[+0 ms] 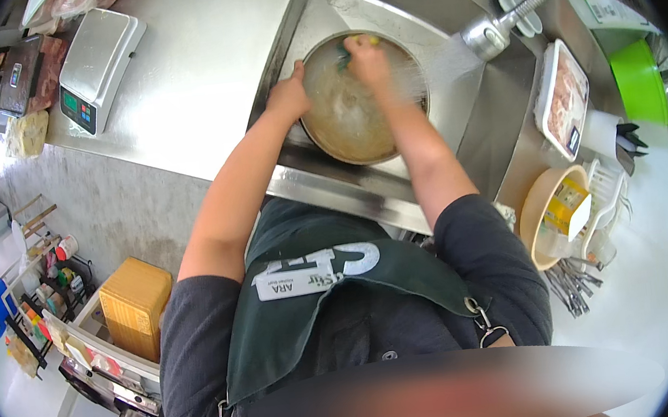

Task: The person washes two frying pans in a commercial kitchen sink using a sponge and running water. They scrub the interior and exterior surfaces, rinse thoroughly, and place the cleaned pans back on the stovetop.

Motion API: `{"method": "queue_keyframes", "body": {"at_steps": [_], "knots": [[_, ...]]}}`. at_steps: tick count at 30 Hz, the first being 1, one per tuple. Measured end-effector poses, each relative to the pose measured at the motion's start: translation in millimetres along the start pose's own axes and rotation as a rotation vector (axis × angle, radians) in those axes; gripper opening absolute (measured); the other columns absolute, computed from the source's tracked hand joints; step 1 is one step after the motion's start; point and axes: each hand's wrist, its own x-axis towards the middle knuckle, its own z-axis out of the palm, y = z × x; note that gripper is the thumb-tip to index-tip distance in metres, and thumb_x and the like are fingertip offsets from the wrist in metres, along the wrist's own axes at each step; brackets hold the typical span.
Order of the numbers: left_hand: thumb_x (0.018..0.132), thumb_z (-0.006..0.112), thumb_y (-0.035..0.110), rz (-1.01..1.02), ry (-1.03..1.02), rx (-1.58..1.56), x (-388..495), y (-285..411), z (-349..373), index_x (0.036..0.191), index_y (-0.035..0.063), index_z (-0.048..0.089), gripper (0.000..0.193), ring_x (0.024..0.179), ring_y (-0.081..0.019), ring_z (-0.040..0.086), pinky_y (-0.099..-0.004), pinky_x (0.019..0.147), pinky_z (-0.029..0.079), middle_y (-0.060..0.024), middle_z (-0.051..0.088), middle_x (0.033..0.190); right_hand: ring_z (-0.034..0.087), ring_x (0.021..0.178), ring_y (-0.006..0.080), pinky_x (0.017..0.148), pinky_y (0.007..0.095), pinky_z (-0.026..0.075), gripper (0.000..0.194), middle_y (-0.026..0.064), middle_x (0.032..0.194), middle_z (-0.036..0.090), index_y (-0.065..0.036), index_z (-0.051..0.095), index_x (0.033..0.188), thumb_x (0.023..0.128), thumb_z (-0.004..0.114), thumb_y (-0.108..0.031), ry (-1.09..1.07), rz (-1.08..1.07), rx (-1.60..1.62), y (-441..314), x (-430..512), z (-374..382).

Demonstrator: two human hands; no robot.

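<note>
A round metal pan (348, 109) with cloudy brownish water in it sits in the stainless steel sink (446, 117). My left hand (290, 96) grips its left rim, thumb up along the edge. In my right hand (369, 64) is a sponge (344, 55), green and yellow, pressed to the pan's inside near the far rim; the fingers hide most of it. Water sprays from the faucet head (486, 37) at the right, falling onto the pan's right side and my right forearm.
Left of the sink, a digital kitchen scale (97, 71) stands on the steel counter (202, 57). Along the right ledge are a wrapped tray of raw meat (564, 99), a beige tub (533, 218) and several metal utensils (571, 287). Beyond them is a green container (638, 83).
</note>
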Motion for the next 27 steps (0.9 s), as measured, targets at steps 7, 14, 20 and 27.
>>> {"method": "queue_keyframes", "body": {"at_steps": [7,14,20,27], "knots": [[0.073,0.053,0.005,-0.095,-0.126,-0.132,-9.8,7.7,-13.7,0.146,0.0182,0.018,0.082,0.049,-0.0219,0.062,-0.0315,0.051,0.053,-0.0171,0.066,0.080,0.063,0.078,0.0328,0.070,0.0432,0.051,0.017,0.0137,0.086,0.063,-0.014,0.065,0.088,0.075,0.057,-0.008,-0.236,0.077,-0.422,56.2,-83.4,-20.6],[0.074,0.053,0.004,-0.098,-0.155,-0.193,-10.0,9.1,-16.8,0.147,0.0186,0.016,0.083,0.051,-0.0224,0.063,-0.0321,0.051,0.054,-0.0175,0.067,0.087,0.062,0.078,0.0344,0.070,0.0450,0.049,0.012,0.0163,0.085,0.064,-0.009,0.065,0.078,0.069,0.057,-0.007,-0.650,-0.116,0.057,-2.7,-126.7,-20.9],[0.072,0.051,0.002,-0.113,-0.135,-0.183,-5.3,7.8,-16.3,0.146,0.0182,0.019,0.082,0.052,-0.0232,0.063,-0.0329,0.050,0.054,-0.0187,0.067,0.086,0.062,0.080,0.0353,0.073,0.0453,0.050,0.029,0.0149,0.091,0.061,-0.018,0.065,0.094,0.069,0.060,-0.005,-0.137,-0.014,0.248,-55.1,-49.5,35.5],[0.072,0.049,0.000,-0.099,-0.134,-0.177,-8.0,6.3,-14.3,0.146,0.0201,0.020,0.082,0.052,-0.0219,0.063,-0.0323,0.051,0.054,-0.0176,0.067,0.085,0.061,0.085,0.0366,0.072,0.0456,0.051,0.032,0.0160,0.105,0.056,-0.018,0.062,0.104,0.078,0.051,-0.004,-0.001,0.168,-0.092,2.1,-27.6,10.8]]}}
